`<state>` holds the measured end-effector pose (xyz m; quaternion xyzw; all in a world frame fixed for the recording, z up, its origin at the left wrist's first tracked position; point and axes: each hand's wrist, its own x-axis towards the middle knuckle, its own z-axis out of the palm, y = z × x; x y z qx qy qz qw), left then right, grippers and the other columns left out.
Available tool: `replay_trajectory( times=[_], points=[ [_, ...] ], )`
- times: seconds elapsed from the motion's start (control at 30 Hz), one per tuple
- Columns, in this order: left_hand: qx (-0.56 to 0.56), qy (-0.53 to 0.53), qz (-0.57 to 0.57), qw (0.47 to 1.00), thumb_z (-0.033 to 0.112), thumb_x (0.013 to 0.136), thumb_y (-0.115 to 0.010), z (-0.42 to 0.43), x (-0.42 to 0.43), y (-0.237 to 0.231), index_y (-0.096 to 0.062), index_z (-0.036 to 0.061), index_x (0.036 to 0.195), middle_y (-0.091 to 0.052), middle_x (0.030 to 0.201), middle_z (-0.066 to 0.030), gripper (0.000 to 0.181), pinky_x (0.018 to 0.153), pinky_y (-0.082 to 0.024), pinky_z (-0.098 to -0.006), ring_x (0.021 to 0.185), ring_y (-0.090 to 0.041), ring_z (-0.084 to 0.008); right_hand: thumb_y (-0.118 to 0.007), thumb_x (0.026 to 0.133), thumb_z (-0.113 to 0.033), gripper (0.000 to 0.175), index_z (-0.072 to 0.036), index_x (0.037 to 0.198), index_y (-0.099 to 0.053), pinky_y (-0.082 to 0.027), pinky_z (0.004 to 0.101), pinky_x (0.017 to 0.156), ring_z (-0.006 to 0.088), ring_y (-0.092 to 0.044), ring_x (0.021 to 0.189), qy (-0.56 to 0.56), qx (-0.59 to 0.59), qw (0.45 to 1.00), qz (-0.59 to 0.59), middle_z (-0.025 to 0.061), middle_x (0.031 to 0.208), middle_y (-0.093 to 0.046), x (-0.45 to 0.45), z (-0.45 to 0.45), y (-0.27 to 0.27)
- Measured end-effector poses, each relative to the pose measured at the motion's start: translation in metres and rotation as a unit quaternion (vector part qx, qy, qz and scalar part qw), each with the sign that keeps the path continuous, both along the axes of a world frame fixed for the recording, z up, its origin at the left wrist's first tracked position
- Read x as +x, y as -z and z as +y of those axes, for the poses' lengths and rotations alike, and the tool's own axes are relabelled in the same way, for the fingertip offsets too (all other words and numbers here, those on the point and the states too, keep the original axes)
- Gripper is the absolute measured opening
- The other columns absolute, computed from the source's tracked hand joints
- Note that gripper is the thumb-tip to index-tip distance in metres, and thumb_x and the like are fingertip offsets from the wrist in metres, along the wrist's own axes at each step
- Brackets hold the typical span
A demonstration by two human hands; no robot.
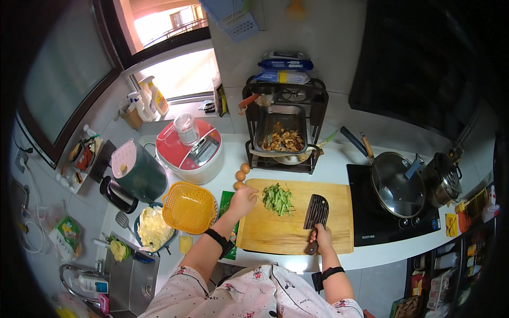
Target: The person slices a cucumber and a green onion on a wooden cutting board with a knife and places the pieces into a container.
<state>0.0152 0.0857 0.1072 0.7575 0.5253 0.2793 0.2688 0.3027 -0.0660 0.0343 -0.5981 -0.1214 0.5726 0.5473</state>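
My right hand point(321, 238) is closed around the handle of a dark-bladed cleaver point(317, 212), whose blade lies over the right half of a wooden cutting board point(270, 238). A small pile of sliced green vegetable point(277, 199) sits on the board's upper left part. Just left of the pile, my left hand point(245, 198) is over the board's left edge, fingers bent; whether its fingertips hold anything cannot be told. Several brown eggs point(240, 175) stand in a row on the counter right beyond that hand. A green packet point(227, 198) lies partly under my left forearm.
Left are a yellow plastic basket point(189, 207), a bowl of torn pale leaves point(154, 228), a rice cooker point(190, 151) and a sink point(127, 284). Behind the board, a rack point(318, 119) holds a metal tray of food point(282, 141). A lidded wok point(397, 185) sits on the black cooktop point(360, 222) at right.
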Motion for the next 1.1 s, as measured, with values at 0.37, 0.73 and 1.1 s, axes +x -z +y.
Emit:
replay_trajectory(
  times=[0.37, 0.73, 1.1],
  points=[
    [0.109, -0.05, 0.221, 0.968, 0.015, 0.08, -0.058, 0.11, 0.098, -0.01, -0.066, 0.0086, 0.107, -0.06, 0.113, -0.0129, 0.029, 0.091, -0.043, -0.0459, 0.109, -0.052, -0.032, -0.053, 0.087, -0.021, 0.023, -0.002, 0.074, -0.05, -0.044, 0.0317, 0.041, 0.016, -0.047, 0.042, -0.003, -0.004, 0.999, -0.043, 0.0052, 0.054, -0.05, 0.002, 0.001, 0.0],
    [0.145, -0.01, 0.23, 0.962, 0.015, 0.091, -0.04, 0.146, 0.12, 0.029, -0.049, 0.0034, 0.128, -0.048, 0.133, -0.0201, 0.04, 0.102, -0.033, -0.0451, 0.12, -0.045, -0.0364, -0.052, 0.088, -0.019, 0.022, 0.0, 0.077, -0.048, -0.044, 0.0326, 0.042, 0.0168, -0.047, 0.042, -0.009, -0.017, 0.999, -0.043, 0.0065, 0.053, -0.049, 0.0, 0.0, -0.002],
    [0.275, 0.039, 0.153, 0.948, 0.004, 0.081, -0.05, 0.073, 0.095, -0.025, -0.062, 0.006, 0.099, -0.057, 0.095, -0.0114, 0.021, 0.086, -0.04, -0.0412, 0.096, -0.055, -0.0301, -0.052, 0.087, -0.019, 0.021, -0.002, 0.075, -0.048, -0.044, 0.0323, 0.042, 0.0157, -0.045, 0.043, -0.006, -0.015, 0.999, -0.04, 0.0054, 0.054, -0.048, 0.0, 0.003, 0.0]
  ],
)
